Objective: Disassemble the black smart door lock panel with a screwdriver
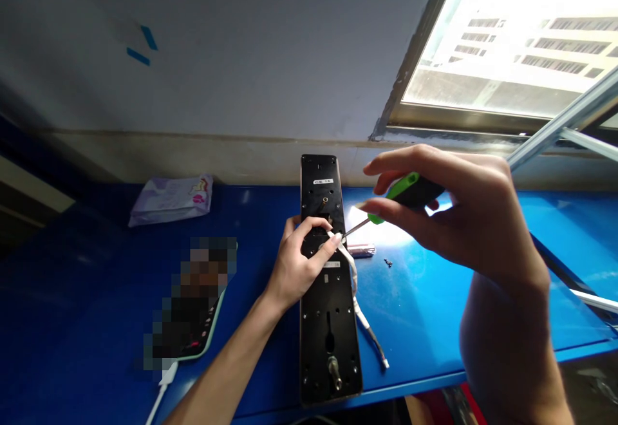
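A long black metal panel [330,322] lies lengthwise on the blue table, with screw holes, small white labels and two threaded posts. My left hand [304,257] rests across its middle, thumb and forefinger pinching a white-sleeved cable [351,270] at the panel's right edge. The cable hangs down to a small white connector on the table. My right hand [449,206] grips a screwdriver [403,193] with a green and black handle. Its shaft slants down left, the tip close to my left thumb; whether it touches a screw is hidden.
Small dark screws [389,263] lie right of the panel, near a shiny cylindrical object [362,250]. At left are a phone [193,302] with a white charging cable [161,386] and a lilac packet [171,199]. A metal frame [570,116] stands at right by the window.
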Demonstrator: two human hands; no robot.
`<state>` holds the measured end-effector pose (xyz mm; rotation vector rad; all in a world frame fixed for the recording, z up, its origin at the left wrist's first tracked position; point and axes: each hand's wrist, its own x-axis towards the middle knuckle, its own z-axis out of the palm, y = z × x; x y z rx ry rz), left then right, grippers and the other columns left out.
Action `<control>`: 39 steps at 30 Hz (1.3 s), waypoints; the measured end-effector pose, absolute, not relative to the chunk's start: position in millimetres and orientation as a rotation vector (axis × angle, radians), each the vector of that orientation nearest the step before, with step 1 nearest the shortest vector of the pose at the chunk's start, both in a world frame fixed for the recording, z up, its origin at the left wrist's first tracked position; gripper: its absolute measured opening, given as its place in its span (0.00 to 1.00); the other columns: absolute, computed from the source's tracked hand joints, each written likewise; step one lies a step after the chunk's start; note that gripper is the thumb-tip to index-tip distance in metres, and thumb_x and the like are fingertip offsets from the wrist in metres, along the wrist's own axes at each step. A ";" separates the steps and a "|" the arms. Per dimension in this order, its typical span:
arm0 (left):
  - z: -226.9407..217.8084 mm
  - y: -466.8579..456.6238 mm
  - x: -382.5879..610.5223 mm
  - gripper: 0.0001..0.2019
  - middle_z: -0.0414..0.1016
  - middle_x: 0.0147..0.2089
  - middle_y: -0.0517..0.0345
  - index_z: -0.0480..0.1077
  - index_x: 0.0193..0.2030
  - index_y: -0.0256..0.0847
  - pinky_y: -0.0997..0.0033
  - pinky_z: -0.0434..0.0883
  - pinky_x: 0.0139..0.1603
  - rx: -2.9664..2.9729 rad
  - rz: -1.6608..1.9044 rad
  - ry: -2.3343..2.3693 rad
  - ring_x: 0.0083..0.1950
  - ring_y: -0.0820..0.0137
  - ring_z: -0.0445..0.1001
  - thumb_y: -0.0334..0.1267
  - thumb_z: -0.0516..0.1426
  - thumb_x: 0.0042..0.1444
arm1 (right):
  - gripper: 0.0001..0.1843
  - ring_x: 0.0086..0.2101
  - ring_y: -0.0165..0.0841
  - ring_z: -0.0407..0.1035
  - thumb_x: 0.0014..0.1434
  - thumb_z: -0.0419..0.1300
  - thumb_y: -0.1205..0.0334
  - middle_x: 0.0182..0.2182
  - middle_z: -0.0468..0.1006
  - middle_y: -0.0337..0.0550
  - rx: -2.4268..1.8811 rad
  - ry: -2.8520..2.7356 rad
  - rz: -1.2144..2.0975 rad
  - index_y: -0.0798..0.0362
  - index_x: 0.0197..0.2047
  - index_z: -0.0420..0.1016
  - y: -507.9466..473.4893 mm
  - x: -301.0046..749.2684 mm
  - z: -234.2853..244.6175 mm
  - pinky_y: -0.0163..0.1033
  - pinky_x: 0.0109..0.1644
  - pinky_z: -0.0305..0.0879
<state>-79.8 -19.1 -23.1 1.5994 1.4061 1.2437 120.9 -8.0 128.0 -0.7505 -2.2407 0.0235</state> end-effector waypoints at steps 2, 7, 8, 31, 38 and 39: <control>-22.4 -19.8 -80.0 0.09 0.72 0.51 0.55 0.77 0.45 0.49 0.52 0.69 0.65 1.595 1.241 1.406 0.53 0.60 0.76 0.47 0.63 0.60 | 0.10 0.29 0.28 0.78 0.64 0.67 0.65 0.36 0.84 0.37 -0.705 -2.230 0.028 0.50 0.49 0.78 -6.6 120.6 127.4 0.36 0.33 0.76; -21.9 -20.4 -79.4 0.10 0.72 0.51 0.55 0.77 0.45 0.48 0.52 0.69 0.65 1.587 1.242 1.402 0.54 0.59 0.77 0.48 0.63 0.60 | 0.20 0.39 0.34 0.81 0.61 0.63 0.69 0.44 0.84 0.41 -0.747 -2.253 0.026 0.46 0.56 0.76 -9.2 120.3 129.5 0.39 0.43 0.79; -22.2 -20.3 -79.4 0.10 0.72 0.51 0.55 0.77 0.45 0.48 0.52 0.69 0.65 1.591 1.243 1.404 0.54 0.59 0.77 0.47 0.63 0.60 | 0.17 0.37 0.33 0.80 0.62 0.64 0.68 0.43 0.85 0.42 -0.764 -2.254 0.021 0.47 0.54 0.77 -9.7 120.4 129.7 0.38 0.41 0.79; -25.0 -18.8 -79.4 0.10 0.72 0.50 0.56 0.77 0.46 0.48 0.54 0.70 0.64 1.625 1.259 1.413 0.53 0.61 0.77 0.46 0.63 0.60 | 0.19 0.33 0.33 0.79 0.60 0.66 0.69 0.39 0.84 0.40 -0.743 -2.252 0.049 0.50 0.55 0.77 -9.8 122.5 127.5 0.39 0.36 0.77; -25.2 -19.0 -79.2 0.10 0.72 0.50 0.56 0.77 0.46 0.48 0.54 0.69 0.65 1.623 1.259 1.404 0.54 0.61 0.76 0.46 0.63 0.60 | 0.12 0.31 0.29 0.78 0.64 0.65 0.69 0.38 0.85 0.39 -0.670 -2.262 0.026 0.51 0.51 0.78 -8.9 122.3 128.0 0.35 0.36 0.77; -25.3 -19.2 -79.3 0.10 0.72 0.50 0.56 0.77 0.46 0.48 0.54 0.69 0.65 1.618 1.259 1.403 0.54 0.61 0.76 0.46 0.63 0.60 | 0.16 0.33 0.30 0.79 0.62 0.63 0.71 0.40 0.85 0.39 -0.659 -2.264 0.033 0.50 0.53 0.78 -9.0 122.4 128.0 0.36 0.38 0.78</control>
